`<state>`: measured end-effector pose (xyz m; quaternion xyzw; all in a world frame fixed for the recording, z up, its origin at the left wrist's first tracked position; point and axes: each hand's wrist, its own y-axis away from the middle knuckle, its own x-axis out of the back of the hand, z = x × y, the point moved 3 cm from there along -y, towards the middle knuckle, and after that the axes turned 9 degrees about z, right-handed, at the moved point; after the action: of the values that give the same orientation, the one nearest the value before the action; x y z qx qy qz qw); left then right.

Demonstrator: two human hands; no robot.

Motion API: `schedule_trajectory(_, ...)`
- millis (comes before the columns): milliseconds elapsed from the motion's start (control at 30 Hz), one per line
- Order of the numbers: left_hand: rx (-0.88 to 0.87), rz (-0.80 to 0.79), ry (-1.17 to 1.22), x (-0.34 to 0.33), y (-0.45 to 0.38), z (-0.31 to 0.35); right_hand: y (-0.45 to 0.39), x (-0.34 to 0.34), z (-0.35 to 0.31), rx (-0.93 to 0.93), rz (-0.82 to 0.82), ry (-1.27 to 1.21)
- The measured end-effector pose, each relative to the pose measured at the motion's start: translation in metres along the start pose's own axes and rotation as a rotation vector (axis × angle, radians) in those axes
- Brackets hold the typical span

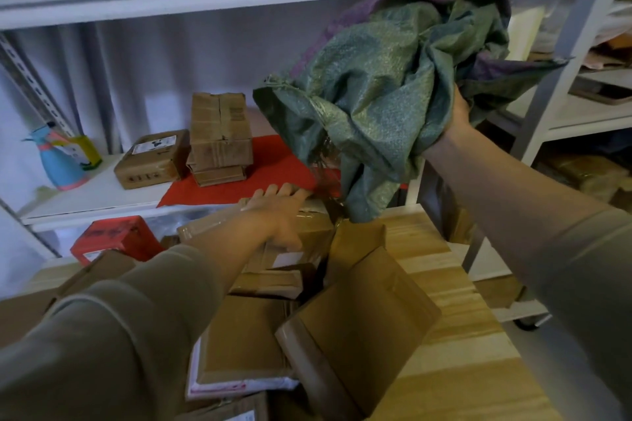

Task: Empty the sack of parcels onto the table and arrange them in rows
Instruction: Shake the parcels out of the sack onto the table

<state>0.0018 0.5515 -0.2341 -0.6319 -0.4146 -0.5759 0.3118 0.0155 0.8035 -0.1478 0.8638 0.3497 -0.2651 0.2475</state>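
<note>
right hand (pixel 456 120) grips raised sack (pixel 393 79) | left hand (pixel 278 212) flat, apparently resting on parcel (pixel 307 232)

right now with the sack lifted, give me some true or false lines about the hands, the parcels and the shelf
1. The right hand grips the green sack up in the air. True.
2. The left hand holds the sack's mouth. False: it rests on a brown parcel in the pile.
3. The parcels lie in neat rows on the wooden table. False: they lie in a loose heap.
4. A red cloth lies on the white shelf under stacked boxes. True.
</note>
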Motion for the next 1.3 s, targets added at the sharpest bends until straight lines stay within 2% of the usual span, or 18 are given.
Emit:
schedule_trajectory(67, -0.012, 0.093, -0.03, 0.002, 0.002, 0.002, -0.016, 0.007, 0.002, 0.032, 0.049, 0.038)
schedule_trajectory(267, -0.028, 0.293, -0.04, 0.001, 0.008, -0.006, 0.008, 0.016, -0.009, 0.028, 0.024, -0.098)
schedule_trajectory(333, -0.018, 0.273, -0.045, -0.005, 0.011, -0.008, 0.014, 0.017, -0.012, 0.024, -0.009, -0.141)
schedule_trajectory(467, -0.016, 0.105, -0.011, -0.022, 0.019, -0.006, 0.019, 0.02, -0.01, 0.014, -0.03, -0.165)
schedule_trajectory(900, 0.018, 0.163, 0.12, -0.031, 0.018, 0.009, 0.036, 0.025, -0.012, 0.033, -0.069, -0.167)
schedule_trajectory(1000, 0.086, 0.207, 0.289, -0.022, 0.019, 0.012, 0.04, 0.025, -0.012, 0.031, -0.091, -0.163)
schedule_trajectory(1133, 0.238, 0.298, 0.692, -0.002, 0.014, 0.01, 0.052, 0.022, -0.014, 0.025, -0.127, -0.171)
schedule_trajectory(1233, 0.257, 0.352, 0.971, 0.013, 0.01, 0.012, 0.066, 0.018, -0.019, 0.01, -0.152, -0.185)
schedule_trajectory(1300, 0.259, 0.358, 1.067, 0.024, 0.014, 0.018, 0.077, 0.014, -0.024, -0.005, -0.195, -0.201)
